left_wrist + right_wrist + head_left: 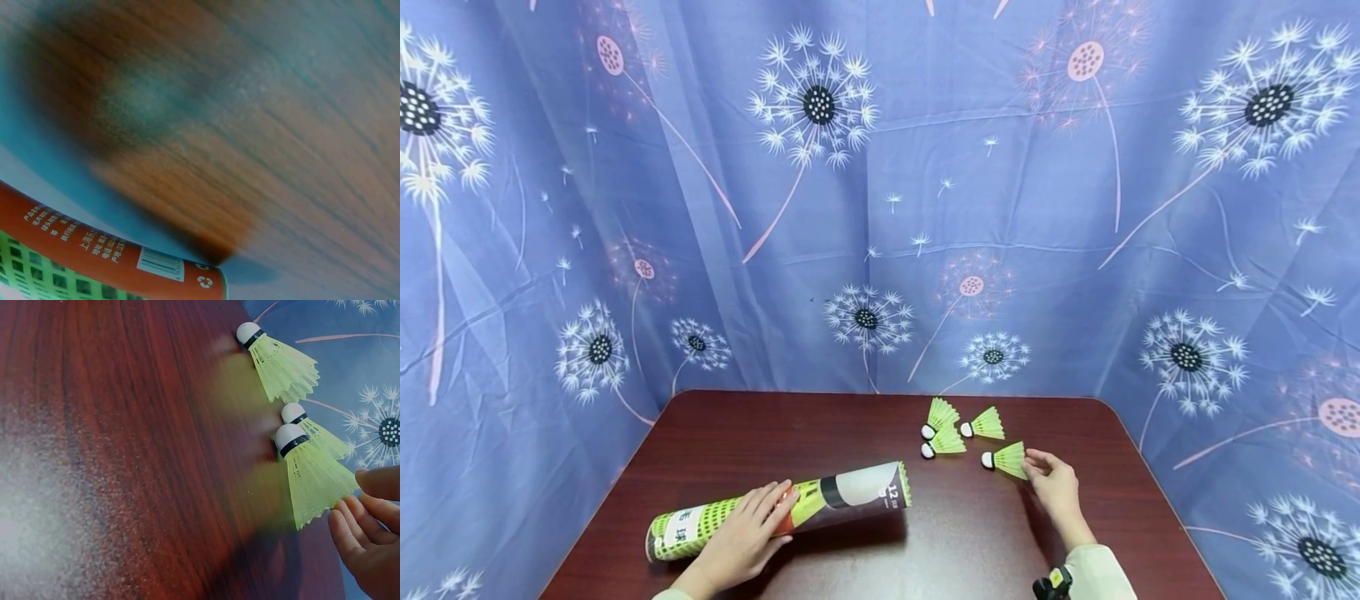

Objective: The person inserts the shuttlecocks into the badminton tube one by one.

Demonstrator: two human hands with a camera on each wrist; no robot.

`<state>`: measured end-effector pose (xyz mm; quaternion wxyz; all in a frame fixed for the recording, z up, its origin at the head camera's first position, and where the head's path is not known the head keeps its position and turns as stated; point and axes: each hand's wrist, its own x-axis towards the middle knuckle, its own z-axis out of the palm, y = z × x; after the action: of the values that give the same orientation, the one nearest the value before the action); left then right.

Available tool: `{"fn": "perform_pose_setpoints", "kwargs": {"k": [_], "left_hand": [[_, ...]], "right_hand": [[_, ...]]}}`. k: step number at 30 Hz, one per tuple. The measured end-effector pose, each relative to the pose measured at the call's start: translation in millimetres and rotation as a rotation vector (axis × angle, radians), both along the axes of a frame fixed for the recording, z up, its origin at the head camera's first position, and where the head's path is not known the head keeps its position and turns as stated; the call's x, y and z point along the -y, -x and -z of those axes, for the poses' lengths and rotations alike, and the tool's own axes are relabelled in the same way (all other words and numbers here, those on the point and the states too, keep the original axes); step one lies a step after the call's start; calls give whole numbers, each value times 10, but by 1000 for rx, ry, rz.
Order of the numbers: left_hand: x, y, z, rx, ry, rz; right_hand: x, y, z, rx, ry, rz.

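A printed shuttlecock tube (pixel 857 493) lies across the table's left half, its right end toward the middle. My left hand (pixel 743 533) grips it around the middle, fingers over the top and thumb on the near side. Yellow-green skirt edges show at the tube's right end. The left wrist view catches only the tube's red and green printed side (pixel 119 256); that hand is out of sight there. With thumb and fingertips, my right hand (pixel 1056 492) pinches the skirt of a yellow-green shuttlecock (pixel 315 484), its white cork pointing left.
Beyond the held one, several shuttlecocks lie on the dark red table (pixel 820 425): two close together, one upper shuttlecock (pixel 942 415) and one lower shuttlecock (pixel 945 443), and another shuttlecock (pixel 985 423) to their right. A blue dandelion-print curtain (pixel 910 192) surrounds the table's back and sides.
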<state>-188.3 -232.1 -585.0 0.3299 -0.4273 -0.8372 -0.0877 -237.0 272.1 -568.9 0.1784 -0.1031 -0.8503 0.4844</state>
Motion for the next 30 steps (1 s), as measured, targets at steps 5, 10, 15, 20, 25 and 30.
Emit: {"fn": "perform_pose_setpoints", "kwargs": {"k": [5,10,15,20,25,30], "left_hand": [[7,12,4,-3,-7,5],[7,20,3,-5,-6,6],[5,19,-9,-9,-1,5],[5,13,-20,-7,-2,4],[10,21,-24,-18,4,0],[14,28,-36,-28,-1,8]], "right_hand": [[-6,9,26,41,-49,-2],[-15,41,69,74,-87,-5],[-10,47,85,78,-83,-6],[-2,10,79,63,-42,-18],[-10,-33,93,58,60,-35],[-14,-65,96,-3,168,-86]]}}
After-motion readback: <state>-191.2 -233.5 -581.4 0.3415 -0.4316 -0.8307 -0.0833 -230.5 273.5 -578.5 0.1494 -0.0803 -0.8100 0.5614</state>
